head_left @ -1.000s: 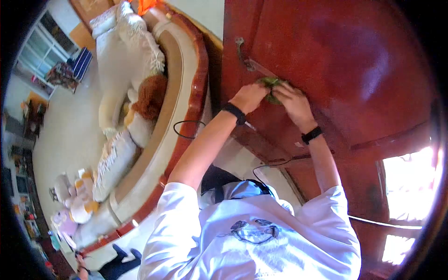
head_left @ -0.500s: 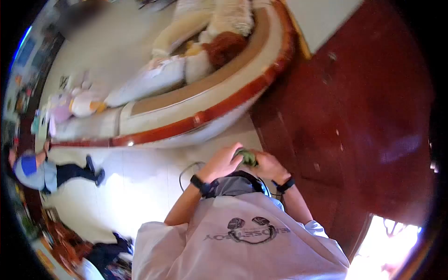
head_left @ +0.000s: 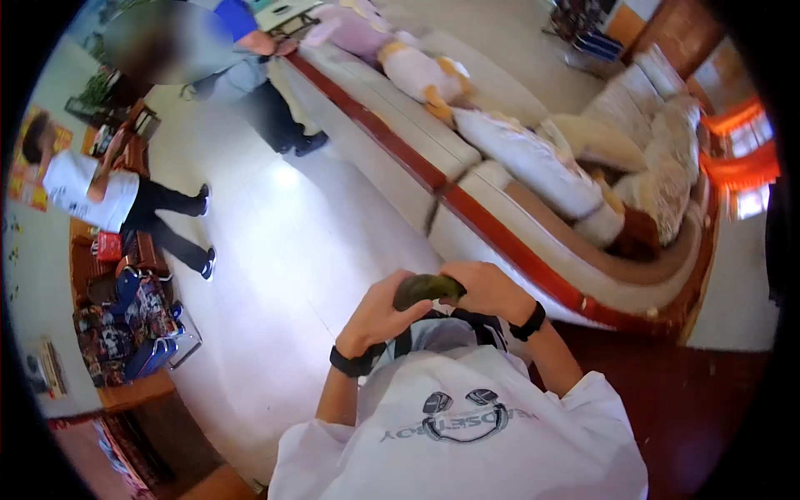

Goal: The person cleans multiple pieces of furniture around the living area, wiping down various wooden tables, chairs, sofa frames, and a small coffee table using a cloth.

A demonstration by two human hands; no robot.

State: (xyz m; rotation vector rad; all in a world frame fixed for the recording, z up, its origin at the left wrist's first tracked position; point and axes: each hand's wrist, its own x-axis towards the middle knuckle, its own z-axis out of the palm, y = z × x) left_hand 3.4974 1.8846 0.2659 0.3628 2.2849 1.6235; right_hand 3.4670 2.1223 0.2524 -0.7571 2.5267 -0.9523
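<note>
Head view: left hand [head_left: 377, 312] and right hand [head_left: 495, 292] curl around green cloth [head_left: 423, 291].

Single camera, worn on person's head, facing forward and steeply down. Very wide lens: round picture, black corners, lines bowed toward rim. Nearest, wearer's white T-shirt [head_left: 467, 442], seen from above, filling bottom centre. Left hand [head_left: 375, 312] and right hand [head_left: 493, 292] just beyond it, near middle of frame, close to lens. Floor [head_left: 250, 350] spreads farther off at left. Sofa [head_left: 500, 192] slants across upper right. Person in white shirt [head_left: 92, 190] at left, well apart from lens, appears tilted.
</note>
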